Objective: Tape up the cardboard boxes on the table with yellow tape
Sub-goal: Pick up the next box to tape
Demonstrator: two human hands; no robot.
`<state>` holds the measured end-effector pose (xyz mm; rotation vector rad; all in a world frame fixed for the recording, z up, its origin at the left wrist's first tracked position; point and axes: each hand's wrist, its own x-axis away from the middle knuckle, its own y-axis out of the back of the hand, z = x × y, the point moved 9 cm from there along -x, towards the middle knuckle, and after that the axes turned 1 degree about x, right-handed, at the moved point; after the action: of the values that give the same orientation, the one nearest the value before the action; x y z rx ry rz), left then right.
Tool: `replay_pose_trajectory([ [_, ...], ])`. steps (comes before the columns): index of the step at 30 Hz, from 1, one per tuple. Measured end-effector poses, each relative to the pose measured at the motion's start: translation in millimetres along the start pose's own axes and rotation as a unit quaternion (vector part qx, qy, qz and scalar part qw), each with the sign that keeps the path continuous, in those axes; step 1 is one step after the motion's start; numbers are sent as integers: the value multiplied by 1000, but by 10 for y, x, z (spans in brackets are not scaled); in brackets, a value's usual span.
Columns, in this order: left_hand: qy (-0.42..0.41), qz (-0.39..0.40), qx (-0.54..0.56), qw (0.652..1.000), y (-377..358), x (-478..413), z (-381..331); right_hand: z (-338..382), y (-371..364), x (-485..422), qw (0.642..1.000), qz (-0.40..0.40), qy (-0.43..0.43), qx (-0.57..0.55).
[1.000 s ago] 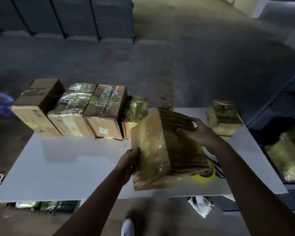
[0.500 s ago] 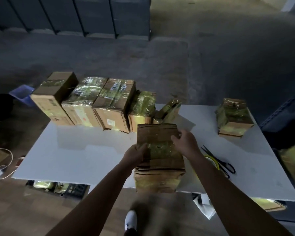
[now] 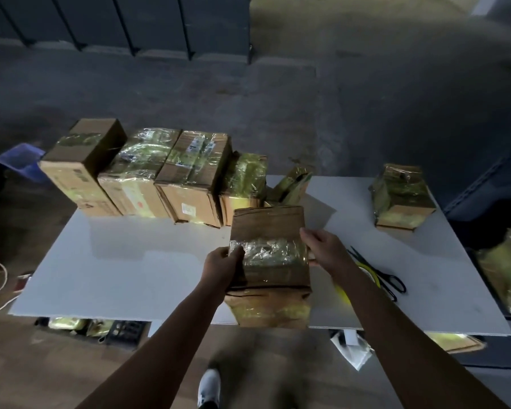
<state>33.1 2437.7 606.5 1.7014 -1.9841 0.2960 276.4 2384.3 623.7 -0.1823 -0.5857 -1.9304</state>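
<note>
A brown cardboard box (image 3: 270,228) with a band of yellow tape across its top stands at the front middle of the white table (image 3: 130,267). My left hand (image 3: 223,264) grips its left side and my right hand (image 3: 322,246) grips its right side. Just right of the box lies the yellow tape roll (image 3: 344,290), mostly hidden by my right forearm. Black scissors (image 3: 387,278) lie beside the roll.
Several taped boxes (image 3: 189,178) stand in a row along the table's back left edge. A small folded taped piece (image 3: 292,184) leans behind the held box. Another taped box (image 3: 401,196) sits at the back right. More wrapped parcels (image 3: 508,276) lie on a dark shelf to the right.
The box was tilted on its edge between my hands a second ago. It now stands flat with its taped top up. My hands shifted to its two sides, uncovering the scissors.
</note>
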Motion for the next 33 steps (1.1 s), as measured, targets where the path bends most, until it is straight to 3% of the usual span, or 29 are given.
replay_pose_trajectory([
  [3, 38, 50, 39, 997, 42, -60, 53, 10, -40, 11, 998, -8, -4, -59],
  [7, 78, 109, 57, 989, 33, -197, 95, 129, -28, -39, 992, -75, 83, 51],
  [11, 102, 114, 66, 986, 174, -364, 141, -1, -21, -63, 992, -111, 30, 44],
  [13, 70, 77, 7, 995, 325, -482, 106, -200, -48, -54, 992, -94, -45, 77],
  [15, -20, 10, -108, 994, 492, -558, -71, -390, -133, -20, 989, -53, -124, 60],
  [18, -133, -14, -194, 972, 514, -490, -360, -440, -271, -34, 987, -19, -156, 20],
  [21, -121, 27, -199, 972, 442, -423, -413, -322, -346, -86, 991, -30, -116, 51],
  [24, -30, 108, -155, 982, 405, -383, -324, -137, -333, -123, 988, -72, -51, 124],
  [27, -8, 173, -177, 969, 372, -322, -170, -35, -353, -112, 973, -86, -31, 213],
  [33, -19, 124, -138, 983, 400, -292, 1, 21, -403, -51, 963, -94, -2, 254],
])
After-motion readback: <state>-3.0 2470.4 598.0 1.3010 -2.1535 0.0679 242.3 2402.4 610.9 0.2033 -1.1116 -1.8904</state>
